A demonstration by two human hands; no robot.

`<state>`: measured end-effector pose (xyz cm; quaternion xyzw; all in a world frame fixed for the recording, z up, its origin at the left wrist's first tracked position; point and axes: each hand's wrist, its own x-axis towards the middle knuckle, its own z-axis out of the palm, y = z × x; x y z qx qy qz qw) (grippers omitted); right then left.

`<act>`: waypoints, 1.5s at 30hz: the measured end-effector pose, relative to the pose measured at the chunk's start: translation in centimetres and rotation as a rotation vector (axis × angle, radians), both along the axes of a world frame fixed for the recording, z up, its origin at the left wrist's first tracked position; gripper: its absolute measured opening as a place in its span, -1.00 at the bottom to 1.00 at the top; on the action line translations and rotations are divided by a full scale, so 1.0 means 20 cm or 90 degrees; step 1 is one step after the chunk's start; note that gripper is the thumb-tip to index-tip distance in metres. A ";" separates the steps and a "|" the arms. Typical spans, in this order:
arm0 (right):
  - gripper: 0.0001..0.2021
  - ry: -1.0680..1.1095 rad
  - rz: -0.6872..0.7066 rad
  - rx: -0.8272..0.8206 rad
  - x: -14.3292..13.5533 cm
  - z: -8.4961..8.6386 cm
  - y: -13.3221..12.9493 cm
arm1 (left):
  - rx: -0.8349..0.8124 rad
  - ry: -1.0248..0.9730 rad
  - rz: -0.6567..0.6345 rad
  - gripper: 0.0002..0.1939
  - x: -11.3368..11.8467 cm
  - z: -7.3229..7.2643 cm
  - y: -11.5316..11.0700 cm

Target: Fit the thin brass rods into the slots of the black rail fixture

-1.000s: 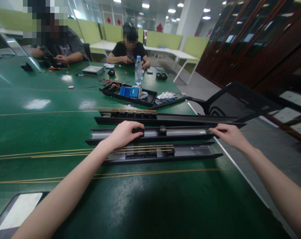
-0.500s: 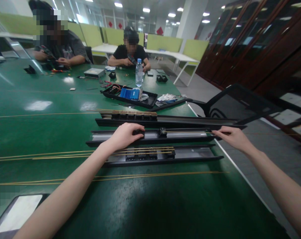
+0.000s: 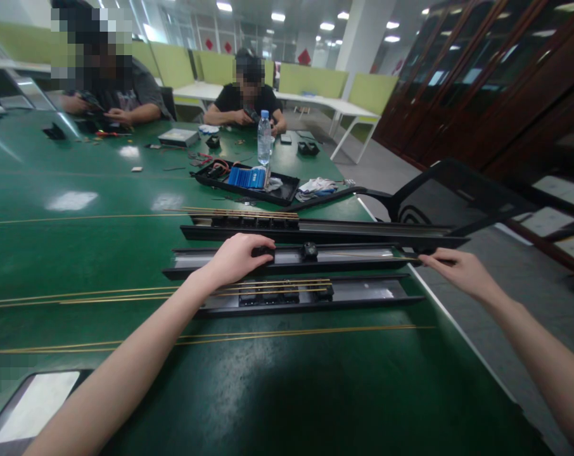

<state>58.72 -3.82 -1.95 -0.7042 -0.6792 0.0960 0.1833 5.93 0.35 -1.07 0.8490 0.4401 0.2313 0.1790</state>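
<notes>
In the middle black trough with the pale grey floor (image 3: 291,255), we judge the work part-done. Our left hand (image 3: 237,254) grips a small dark block (image 3: 264,252), mostly hidden, between thumb and fingers. At three o'clock from it sits a lone boxy black block (image 3: 310,251). Further at three o'clock, our right hand (image 3: 451,266) pinches a thin brass-coloured rod (image 3: 401,258), its far tip near the lone block; we cannot tell whether they touch. At twelve o'clock, the far long black trough (image 3: 382,229) bears a row of blocks with golden rods (image 3: 239,211) along them; at six o'clock, the near black trough (image 3: 372,289) has four blocks and rods. Both look further along to us. Nearer still, slim yellow rods (image 3: 353,329) lie unused.
</notes>
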 end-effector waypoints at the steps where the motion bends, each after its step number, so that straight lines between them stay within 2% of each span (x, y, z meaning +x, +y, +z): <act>1: -0.51 -0.001 -0.005 -0.001 0.01 0.00 -0.02 | 0.000 0.000 0.000 -0.73 0.00 0.00 0.00; 10: -0.64 0.036 -0.050 0.022 0.08 -0.04 -0.18 | 0.005 -0.006 -0.001 -0.72 0.00 -0.01 0.00; 19: -0.55 0.006 0.013 0.043 0.11 -0.09 -0.39 | 0.015 0.002 -0.002 -0.73 0.01 0.00 -0.02; 27: -0.52 0.015 0.071 0.051 -0.03 -0.07 -0.54 | 0.039 0.053 0.001 -0.71 0.01 0.00 -0.02; 31: -0.50 0.016 0.080 0.065 -0.13 -0.07 -0.60 | 0.085 0.065 -0.014 -0.70 0.01 0.02 -0.05; 36: -0.52 0.008 0.100 0.082 -0.24 -0.11 -0.62 | 0.181 -0.003 -0.090 -0.73 0.09 0.11 -0.20; 40: -0.51 0.015 0.099 0.050 -0.35 -0.13 -0.61 | 0.166 0.003 -0.198 -0.72 0.20 0.16 -0.40; 42: -0.53 0.020 0.112 0.024 -0.40 -0.14 -0.60 | 0.152 0.030 -0.246 -0.72 0.25 0.15 -0.48; 45: -0.54 0.020 0.135 0.007 -0.46 -0.17 -0.59 | 0.156 0.081 -0.287 -0.75 0.30 0.08 -0.57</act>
